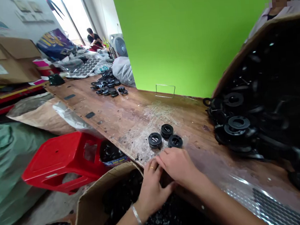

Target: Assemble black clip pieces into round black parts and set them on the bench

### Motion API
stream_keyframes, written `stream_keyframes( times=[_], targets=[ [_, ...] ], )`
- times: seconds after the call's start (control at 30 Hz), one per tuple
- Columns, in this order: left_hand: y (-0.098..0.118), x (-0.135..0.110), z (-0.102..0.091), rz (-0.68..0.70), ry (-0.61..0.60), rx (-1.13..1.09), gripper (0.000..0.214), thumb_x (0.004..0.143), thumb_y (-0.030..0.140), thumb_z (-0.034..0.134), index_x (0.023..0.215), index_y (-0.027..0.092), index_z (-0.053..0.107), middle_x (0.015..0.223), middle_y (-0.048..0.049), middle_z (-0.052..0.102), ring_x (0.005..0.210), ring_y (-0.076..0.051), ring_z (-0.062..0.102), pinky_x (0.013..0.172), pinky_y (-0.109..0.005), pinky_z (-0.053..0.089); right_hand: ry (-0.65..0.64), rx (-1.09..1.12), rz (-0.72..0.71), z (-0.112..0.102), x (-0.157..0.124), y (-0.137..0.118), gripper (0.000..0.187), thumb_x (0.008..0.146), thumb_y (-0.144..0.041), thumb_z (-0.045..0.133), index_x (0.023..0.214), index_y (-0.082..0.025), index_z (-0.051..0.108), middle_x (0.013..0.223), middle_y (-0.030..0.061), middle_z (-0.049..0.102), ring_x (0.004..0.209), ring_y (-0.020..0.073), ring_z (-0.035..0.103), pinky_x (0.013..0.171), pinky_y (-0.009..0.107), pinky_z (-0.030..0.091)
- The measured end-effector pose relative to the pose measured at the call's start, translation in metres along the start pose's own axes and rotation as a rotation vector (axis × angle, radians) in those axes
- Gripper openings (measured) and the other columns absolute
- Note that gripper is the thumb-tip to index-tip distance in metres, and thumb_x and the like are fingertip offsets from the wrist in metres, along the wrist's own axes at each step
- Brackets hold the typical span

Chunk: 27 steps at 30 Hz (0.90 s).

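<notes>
My left hand (pixel 151 187) and my right hand (pixel 178 165) meet at the near edge of the wooden workbench (pixel 119 111), fingers curled together over something dark that I cannot make out. A ring sits on a left finger and a bracelet on that wrist. Just beyond the hands lie three round black plastic parts (pixel 165 136) on the bench. Below my hands an open cardboard box (pixel 94 202) holds many black parts.
A tipped cardboard box (pixel 264 94) at the right spills black parts onto the bench. Another pile of black parts (pixel 108 86) lies further along. A red stool (pixel 63 159) stands at the left. A green wall is behind, with one person at top right and another seated far off.
</notes>
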<state>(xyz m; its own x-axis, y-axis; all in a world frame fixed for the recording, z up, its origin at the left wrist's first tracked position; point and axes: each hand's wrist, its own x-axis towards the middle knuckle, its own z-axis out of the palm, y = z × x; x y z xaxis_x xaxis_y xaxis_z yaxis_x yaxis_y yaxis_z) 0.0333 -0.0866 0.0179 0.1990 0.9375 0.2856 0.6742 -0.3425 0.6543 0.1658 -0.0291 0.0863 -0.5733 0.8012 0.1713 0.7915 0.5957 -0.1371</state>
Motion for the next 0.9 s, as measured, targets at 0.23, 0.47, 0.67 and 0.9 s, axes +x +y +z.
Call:
stream_keyframes(
  times=[0.23,0.47,0.67,0.9],
  targets=[
    [-0.007,-0.001,0.023,-0.071,0.107,0.06,0.051,0.072,0.032,0.078,0.12,0.023,0.063,0.124,-0.012,0.06,0.118,-0.033,0.051,0.1,-0.052,0.043,-0.146,-0.022,0.061,0.0,0.023,0.005,0.038,0.097,-0.027,0.044,0.071,-0.019,0.072,0.067,0.0076,0.071,0.059,0.019,0.065,0.054,0.026,0.037],
    [-0.007,0.0,0.021,-0.087,0.104,0.037,0.052,0.07,0.031,0.08,0.119,0.023,0.065,0.12,-0.0119,0.061,0.114,-0.034,0.052,0.097,-0.052,0.044,-0.151,-0.046,0.057,0.012,0.023,0.006,0.03,0.092,-0.021,0.05,0.069,-0.019,0.068,0.065,0.0074,0.07,0.056,0.0193,0.066,0.05,0.026,0.034],
    [-0.008,0.0,0.026,-0.061,0.141,0.042,0.05,0.071,0.012,0.063,0.12,0.02,0.063,0.12,-0.0133,0.062,0.117,-0.033,0.052,0.099,-0.052,0.041,0.014,-0.079,0.181,0.04,0.003,-0.008,0.026,0.095,-0.021,0.047,0.074,-0.017,0.063,0.069,0.009,0.067,0.058,0.0192,0.063,0.051,0.027,0.033],
    [-0.004,0.003,0.026,-0.066,0.201,0.034,0.038,0.075,0.012,0.056,0.111,0.016,0.065,0.111,-0.015,0.063,0.11,-0.033,0.054,0.095,-0.054,0.043,0.171,-0.08,0.154,0.038,-0.005,-0.01,0.022,0.094,-0.028,0.049,0.077,-0.018,0.059,0.078,0.0075,0.062,0.075,0.022,0.057,0.065,0.032,0.038]
  ],
)
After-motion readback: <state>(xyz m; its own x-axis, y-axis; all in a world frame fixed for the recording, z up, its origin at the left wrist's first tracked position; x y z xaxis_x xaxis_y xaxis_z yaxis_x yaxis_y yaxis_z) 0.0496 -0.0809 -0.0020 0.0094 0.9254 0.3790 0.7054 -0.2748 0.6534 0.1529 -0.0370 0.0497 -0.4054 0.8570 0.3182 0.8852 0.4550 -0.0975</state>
